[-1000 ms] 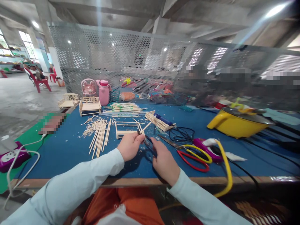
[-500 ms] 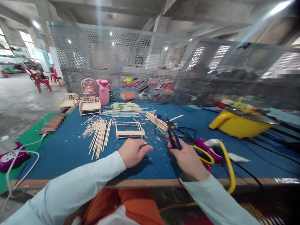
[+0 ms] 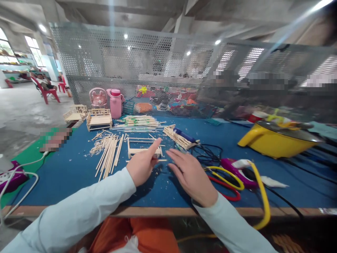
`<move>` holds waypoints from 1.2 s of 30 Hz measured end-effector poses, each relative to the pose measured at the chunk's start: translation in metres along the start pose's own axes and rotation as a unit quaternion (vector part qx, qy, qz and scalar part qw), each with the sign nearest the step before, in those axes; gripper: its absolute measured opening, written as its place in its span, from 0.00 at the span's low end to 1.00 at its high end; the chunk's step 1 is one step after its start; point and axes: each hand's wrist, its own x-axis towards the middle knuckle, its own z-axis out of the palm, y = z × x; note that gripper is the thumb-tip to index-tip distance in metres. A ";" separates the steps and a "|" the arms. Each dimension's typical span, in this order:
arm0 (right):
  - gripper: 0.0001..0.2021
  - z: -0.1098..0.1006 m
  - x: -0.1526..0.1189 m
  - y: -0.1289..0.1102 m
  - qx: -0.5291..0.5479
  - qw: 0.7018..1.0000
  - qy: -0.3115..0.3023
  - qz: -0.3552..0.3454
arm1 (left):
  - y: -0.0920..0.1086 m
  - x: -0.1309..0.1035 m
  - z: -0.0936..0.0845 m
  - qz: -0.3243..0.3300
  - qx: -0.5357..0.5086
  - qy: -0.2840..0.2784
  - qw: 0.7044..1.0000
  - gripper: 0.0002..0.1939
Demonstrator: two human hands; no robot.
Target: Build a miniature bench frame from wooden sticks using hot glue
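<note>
My left hand (image 3: 143,166) is closed around a thin wooden stick (image 3: 161,160), with its index finger stretched out. The stick's ends show on either side of the hand. Close by on the right, my right hand (image 3: 191,174) is open, palm down, fingers towards the stick and nothing visible in it. Just beyond my left hand stands a small wooden stick frame (image 3: 131,151), partly covered by that hand. A bundle of loose sticks (image 3: 108,156) lies to the left. Behind my right hand, a blue-handled tool (image 3: 185,136) rests on another stick assembly (image 3: 177,139).
Finished-looking miniature stick beds (image 3: 99,120) stand at the back left beside a pink bottle (image 3: 116,103). A yellow electric pan (image 3: 276,142), purple power strip (image 3: 238,172), yellow-and-red looped handles (image 3: 231,181) and black cords lie right. A perforated metal screen (image 3: 131,63) closes the back.
The dark-handled pliers have left my right hand, which has opened and moved left towards my left hand. My left hand has raised its index finger, and a stick now shows in it.
</note>
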 end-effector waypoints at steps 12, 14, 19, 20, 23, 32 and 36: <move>0.10 0.030 0.071 0.044 0.222 0.973 -0.058 -0.021 | -0.059 0.018 -0.064 -0.146 0.069 0.239 0.957 0.13; 0.10 0.035 0.068 0.045 0.235 0.971 -0.045 -0.018 | -0.073 0.010 -0.064 -0.179 0.062 0.195 0.962 0.14; 0.11 0.035 0.063 0.037 0.236 0.971 -0.008 -0.034 | -0.069 -0.002 -0.049 -0.048 0.098 0.103 0.989 0.16; 0.11 0.036 0.063 0.036 0.232 0.972 -0.010 -0.035 | -0.067 -0.002 -0.047 -0.056 0.111 0.098 0.987 0.16; 0.11 0.041 0.065 0.036 0.225 0.973 -0.027 -0.040 | -0.066 -0.001 -0.047 -0.126 0.132 0.077 0.980 0.14; 0.12 0.050 0.065 0.035 0.237 0.967 -0.090 -0.017 | -0.071 -0.002 -0.051 -0.294 0.026 0.033 0.955 0.14; 0.12 0.052 0.064 0.037 0.261 0.958 -0.119 0.022 | -0.072 -0.003 -0.051 -0.296 0.006 0.033 0.955 0.14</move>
